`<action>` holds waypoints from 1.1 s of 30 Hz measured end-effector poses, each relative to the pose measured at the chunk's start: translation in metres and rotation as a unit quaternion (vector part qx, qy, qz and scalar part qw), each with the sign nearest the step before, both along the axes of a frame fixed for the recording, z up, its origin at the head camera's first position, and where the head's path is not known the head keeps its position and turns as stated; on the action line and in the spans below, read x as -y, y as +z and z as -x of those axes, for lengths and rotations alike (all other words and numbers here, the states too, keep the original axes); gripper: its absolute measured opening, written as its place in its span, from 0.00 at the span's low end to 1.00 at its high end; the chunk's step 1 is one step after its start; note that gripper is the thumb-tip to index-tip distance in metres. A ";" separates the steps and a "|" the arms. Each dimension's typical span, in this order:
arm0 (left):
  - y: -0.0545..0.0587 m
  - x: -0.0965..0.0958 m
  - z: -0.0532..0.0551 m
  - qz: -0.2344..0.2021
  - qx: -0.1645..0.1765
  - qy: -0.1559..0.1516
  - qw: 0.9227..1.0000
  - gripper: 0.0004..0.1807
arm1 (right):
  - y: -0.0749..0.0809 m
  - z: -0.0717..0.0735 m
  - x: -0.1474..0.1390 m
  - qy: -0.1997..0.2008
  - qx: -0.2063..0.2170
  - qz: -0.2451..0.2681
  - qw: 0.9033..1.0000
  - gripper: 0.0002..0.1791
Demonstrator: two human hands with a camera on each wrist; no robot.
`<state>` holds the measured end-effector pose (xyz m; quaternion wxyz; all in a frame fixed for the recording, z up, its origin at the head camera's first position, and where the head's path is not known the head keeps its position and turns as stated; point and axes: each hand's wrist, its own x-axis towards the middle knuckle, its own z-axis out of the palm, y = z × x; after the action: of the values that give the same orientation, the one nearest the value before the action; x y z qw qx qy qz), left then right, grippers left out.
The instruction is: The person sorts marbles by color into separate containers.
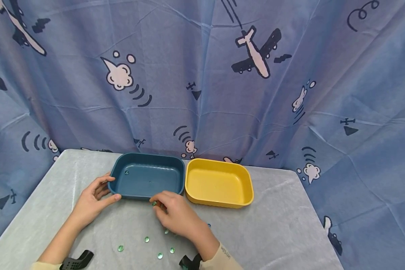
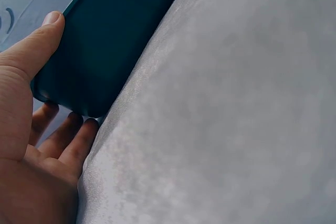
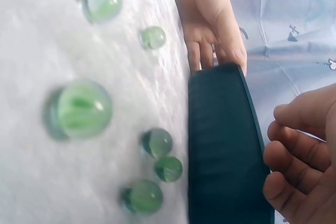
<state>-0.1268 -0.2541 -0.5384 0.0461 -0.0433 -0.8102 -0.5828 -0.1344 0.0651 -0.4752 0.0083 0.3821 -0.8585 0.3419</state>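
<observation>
My left hand (image 1: 93,200) holds the left end of a dark blue tray (image 1: 148,197); in the left wrist view the thumb (image 2: 50,30) touches its rim and the other fingertips meet its end wall. One green glass marble (image 1: 126,172) lies inside this tray. By the tray's front edge, my right hand (image 1: 179,213) pinches a green marble (image 1: 154,203) at its fingertips. The right wrist view shows the curled fingers (image 3: 283,156) beside the tray's rim, where that marble is hidden. Several green marbles (image 3: 84,109) are scattered over the cloth in front of the tray.
A yellow tray (image 1: 219,183) stands right of the blue one, almost touching it. A small blue marble (image 1: 209,225) is partly covered by the right forearm. The table has a light grey cloth (image 1: 283,225), and a blue curtain (image 1: 175,75) with airplanes hangs behind it.
</observation>
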 end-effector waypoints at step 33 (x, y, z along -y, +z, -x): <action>-0.001 0.000 0.000 -0.010 -0.006 -0.006 1.000 0.35 | 0.002 0.020 -0.028 -0.083 0.029 0.039 0.995 0.09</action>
<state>-0.1269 -0.2546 -0.5391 0.0478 -0.0508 -0.8036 -0.5910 -0.1547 0.0929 -0.4728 0.0263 0.2987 -0.8732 0.3842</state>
